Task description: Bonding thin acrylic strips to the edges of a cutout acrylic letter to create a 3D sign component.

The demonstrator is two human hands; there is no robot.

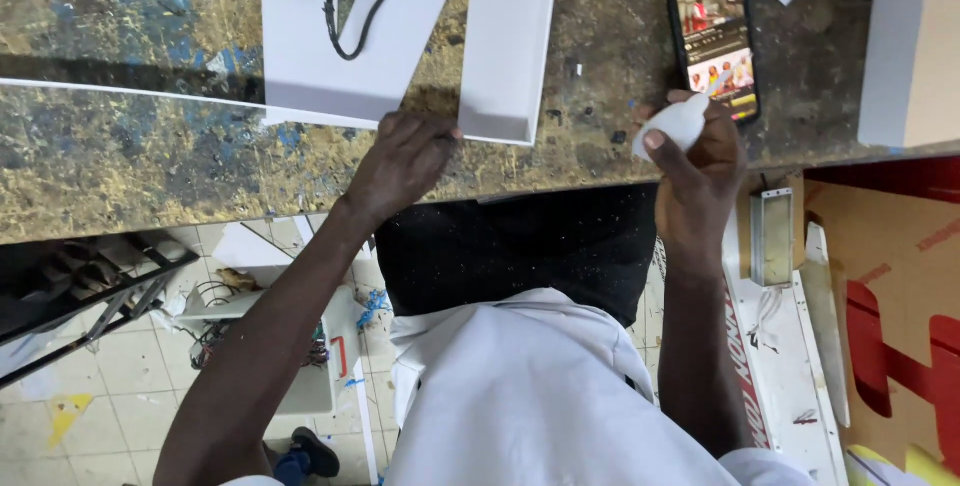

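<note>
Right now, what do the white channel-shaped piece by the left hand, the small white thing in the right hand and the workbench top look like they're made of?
The white channel-shaped piece looks like matte foam board or plastic sheet: flat, thin walls. The small white object in the right hand looks like smooth plastic, uncertain. The workbench top seems worn, paint-stained wood or board, mottled gold and blue. The left hand touches the channel's edge.

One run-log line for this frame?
left hand: touching white panel edge | right hand: holding small white piece | phone beside
</note>
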